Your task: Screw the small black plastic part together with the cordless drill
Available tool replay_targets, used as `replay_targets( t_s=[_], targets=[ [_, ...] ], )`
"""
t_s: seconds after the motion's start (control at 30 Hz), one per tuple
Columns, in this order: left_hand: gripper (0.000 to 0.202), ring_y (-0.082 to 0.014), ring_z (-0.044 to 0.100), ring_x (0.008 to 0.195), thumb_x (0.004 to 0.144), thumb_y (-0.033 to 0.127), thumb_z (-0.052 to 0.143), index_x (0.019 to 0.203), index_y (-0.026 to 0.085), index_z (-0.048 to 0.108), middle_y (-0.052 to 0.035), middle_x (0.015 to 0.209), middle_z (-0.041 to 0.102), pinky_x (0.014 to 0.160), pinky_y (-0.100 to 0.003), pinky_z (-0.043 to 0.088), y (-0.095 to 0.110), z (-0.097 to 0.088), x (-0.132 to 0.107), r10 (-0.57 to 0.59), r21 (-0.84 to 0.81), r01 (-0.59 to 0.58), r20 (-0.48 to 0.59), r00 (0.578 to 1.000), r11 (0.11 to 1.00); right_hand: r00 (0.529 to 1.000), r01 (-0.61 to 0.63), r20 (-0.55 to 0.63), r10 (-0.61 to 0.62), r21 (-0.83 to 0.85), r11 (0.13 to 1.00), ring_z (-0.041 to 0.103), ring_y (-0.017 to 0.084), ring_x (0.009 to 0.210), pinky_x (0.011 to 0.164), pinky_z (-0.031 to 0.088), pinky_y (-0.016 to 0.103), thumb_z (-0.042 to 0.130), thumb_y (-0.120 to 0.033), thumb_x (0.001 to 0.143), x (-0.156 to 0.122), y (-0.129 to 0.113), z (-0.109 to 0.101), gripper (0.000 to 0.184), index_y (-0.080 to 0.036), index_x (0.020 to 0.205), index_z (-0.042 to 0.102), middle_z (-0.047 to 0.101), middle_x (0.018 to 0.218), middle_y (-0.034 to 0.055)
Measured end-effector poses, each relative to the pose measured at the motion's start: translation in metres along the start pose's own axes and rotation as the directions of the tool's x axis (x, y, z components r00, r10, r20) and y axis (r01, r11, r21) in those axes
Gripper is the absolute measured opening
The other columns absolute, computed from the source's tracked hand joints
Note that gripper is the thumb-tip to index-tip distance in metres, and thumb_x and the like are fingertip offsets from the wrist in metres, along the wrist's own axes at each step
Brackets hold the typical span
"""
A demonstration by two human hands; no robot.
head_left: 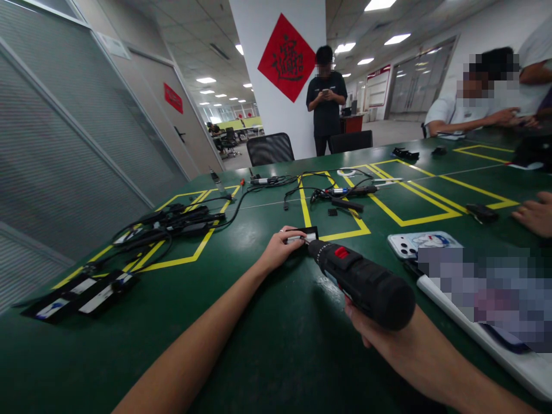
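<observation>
My left hand [279, 248] is closed on a small black box-shaped part [305, 234] with a white label, pressing it onto the green table [267, 345]. My right hand [366, 322] is wrapped round a black electric screwdriver [362, 280] with a red switch. The screwdriver's tip touches the part beside my left fingers. Most of my right fingers are hidden under the tool's body.
A tangle of black cables and adapters [172, 225] lies at the left, flat black labelled parts [81, 293] nearer. More tools and cables [340, 192] lie beyond. A phone [420, 241] sits at right. Another person's hand [535, 214] rests at the right edge; people sit and stand behind.
</observation>
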State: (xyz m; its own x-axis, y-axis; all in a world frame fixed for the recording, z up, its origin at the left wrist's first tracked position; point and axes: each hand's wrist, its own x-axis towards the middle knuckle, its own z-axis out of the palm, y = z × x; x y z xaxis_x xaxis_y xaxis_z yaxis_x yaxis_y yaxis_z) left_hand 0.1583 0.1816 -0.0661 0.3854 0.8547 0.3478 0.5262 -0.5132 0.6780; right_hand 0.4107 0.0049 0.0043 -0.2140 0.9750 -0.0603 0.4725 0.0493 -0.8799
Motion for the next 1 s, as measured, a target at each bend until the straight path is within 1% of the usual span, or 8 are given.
replay_targets(
  t_s=[0.27,0.43,0.6,0.73,1.0],
  targets=[
    [0.022,-0.0238,0.055,0.108,0.087,0.03,0.057,0.103,0.015,0.062,-0.0076,0.117,0.058,0.094,-0.047,0.043,0.0019,-0.0003,-0.0002,-0.015,0.0,0.015,0.003,1.0,1.0,1.0,0.017,-0.011,-0.017,-0.021,1.0,0.05,0.01,0.048,0.05,0.041,0.021,0.054,-0.03,0.082,0.0005,-0.0028,-0.0007,0.016,-0.019,0.082,0.065,0.058,0.055,-0.0024],
    [0.022,-0.0241,0.054,0.109,0.087,0.029,0.057,0.103,0.015,0.062,-0.0077,0.117,0.058,0.095,-0.048,0.042,0.0006,0.0002,0.0003,-0.019,-0.005,0.019,0.001,1.0,1.0,1.0,0.011,-0.015,-0.011,-0.01,1.0,0.053,0.011,0.051,0.051,0.042,0.021,0.054,-0.031,0.082,0.0013,-0.0012,-0.0002,0.017,-0.02,0.089,0.065,0.061,0.059,-0.0019],
    [0.022,-0.0241,0.054,0.108,0.087,0.029,0.058,0.103,0.015,0.062,-0.0077,0.118,0.057,0.094,-0.048,0.043,-0.0007,-0.0004,-0.0001,-0.031,-0.01,0.031,0.003,1.0,0.999,1.0,-0.002,-0.019,0.002,-0.026,1.0,0.051,0.011,0.048,0.051,0.041,0.022,0.054,-0.031,0.081,0.001,0.0016,-0.0004,0.018,-0.019,0.084,0.066,0.059,0.055,-0.0014],
    [0.023,-0.0235,0.056,0.105,0.087,0.03,0.057,0.104,0.015,0.061,-0.008,0.118,0.057,0.089,-0.045,0.046,0.0013,-0.0026,-0.0009,-0.039,-0.022,0.04,0.021,0.999,0.999,0.999,-0.034,-0.036,0.032,-0.035,0.999,0.052,0.012,0.049,0.049,0.041,0.023,0.055,-0.034,0.08,0.0011,0.0014,-0.0006,0.021,-0.019,0.089,0.066,0.06,0.057,-0.0006],
    [0.023,-0.0236,0.055,0.107,0.087,0.03,0.057,0.104,0.015,0.062,-0.0081,0.119,0.057,0.092,-0.047,0.045,0.0027,-0.002,-0.0007,-0.052,-0.037,0.053,0.02,0.998,0.998,0.999,-0.024,-0.032,0.023,-0.027,0.999,0.052,0.012,0.049,0.051,0.042,0.023,0.053,-0.036,0.081,0.0003,-0.0022,-0.0004,0.023,-0.019,0.088,0.066,0.06,0.057,-0.0004]
  ],
)
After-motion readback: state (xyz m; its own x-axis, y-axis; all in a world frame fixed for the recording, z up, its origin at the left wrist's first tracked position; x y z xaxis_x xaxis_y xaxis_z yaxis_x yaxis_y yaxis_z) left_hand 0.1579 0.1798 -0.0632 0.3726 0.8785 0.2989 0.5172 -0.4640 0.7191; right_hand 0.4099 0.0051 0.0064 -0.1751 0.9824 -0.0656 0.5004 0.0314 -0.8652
